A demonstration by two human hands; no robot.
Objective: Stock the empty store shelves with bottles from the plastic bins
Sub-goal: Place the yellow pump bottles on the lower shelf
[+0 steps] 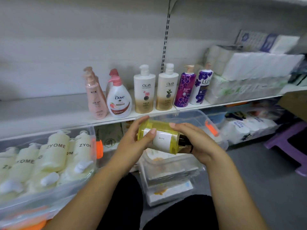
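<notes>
- A white store shelf [49,112] runs along a pale wall, its left stretch bare and its middle holding a front-facing row: pink pump bottles [95,97], a Dove bottle [118,100], two Olay bottles [144,92] and two purple Lux bottles [192,87], with wrapped paper packs [249,77] stacked to the right.
- Below the shelf edge, a person holds a yellow bottle [159,138] on its side over a clear bin [191,117]. The left hand [136,140] wraps the base end, thumb across the white label; the right hand [194,140] closes around the dark cap end.
- The two-handed, label-up hold suggests the bottle is being turned or checked so it can stand facing out like its neighbours.
- To the left, a second clear bin [66,183] with orange latches lies packed with cream ZYOME bottles [54,151], close to the bare stretch they probably belong on.
- Judging by the empty shelf space, stocking looks well short of finished.
</notes>
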